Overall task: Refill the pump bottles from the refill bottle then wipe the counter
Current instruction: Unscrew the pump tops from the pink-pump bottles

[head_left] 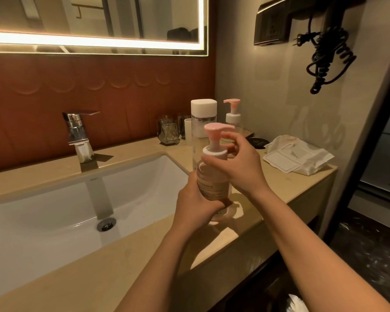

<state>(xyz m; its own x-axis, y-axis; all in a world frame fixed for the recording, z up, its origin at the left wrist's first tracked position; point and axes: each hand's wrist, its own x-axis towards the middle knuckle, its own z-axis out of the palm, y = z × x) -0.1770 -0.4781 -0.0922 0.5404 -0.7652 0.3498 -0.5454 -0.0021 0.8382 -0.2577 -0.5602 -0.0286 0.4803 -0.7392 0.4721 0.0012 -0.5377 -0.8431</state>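
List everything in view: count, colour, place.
counter: 1, beige
sink: 1, white, left
faucet: 1, chrome, behind sink
held pump bottle: 1, pink pump, right of sink
back pump bottle: 1, pink pump, counter corner
refill bottle: 1, white cap, behind held pump bottle
glasses: 2, clear, counter back
wipes pack: 1, white, counter right
disc: 1, black, beside wipes pack
hair dryer: 1, black, right wall
socket: 1, dark, right wall
mirror: 1, lit, top left
left hand: grips held pump bottle's body
right hand: grips its pump collar
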